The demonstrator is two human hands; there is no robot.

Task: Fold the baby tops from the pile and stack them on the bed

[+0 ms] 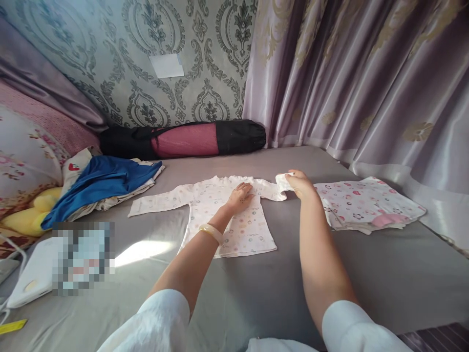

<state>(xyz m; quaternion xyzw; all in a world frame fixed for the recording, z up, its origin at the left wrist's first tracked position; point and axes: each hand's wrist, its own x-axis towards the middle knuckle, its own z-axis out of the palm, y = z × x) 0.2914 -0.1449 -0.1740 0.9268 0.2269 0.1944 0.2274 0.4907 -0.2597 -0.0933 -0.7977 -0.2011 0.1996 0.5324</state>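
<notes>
A small white long-sleeved shirt with a faint pastel print lies spread on the grey bed sheet, its collar at the far side. My left hand rests on its upper chest, fingers stretched out flat. The sleeve on the left side lies straight out. At the shirt's right, my right hand pinches the cuff end of the other sleeve, between thumb and fingers. That cuff is lifted a little and bent back, so the sleeve curves. A bangle circles my left wrist.
Folded white clothes with pink print lie at right. A blue garment tops a pile at left, near a yellow plush. A white device with a cord sits front left. A black and pink bag lies along the wall.
</notes>
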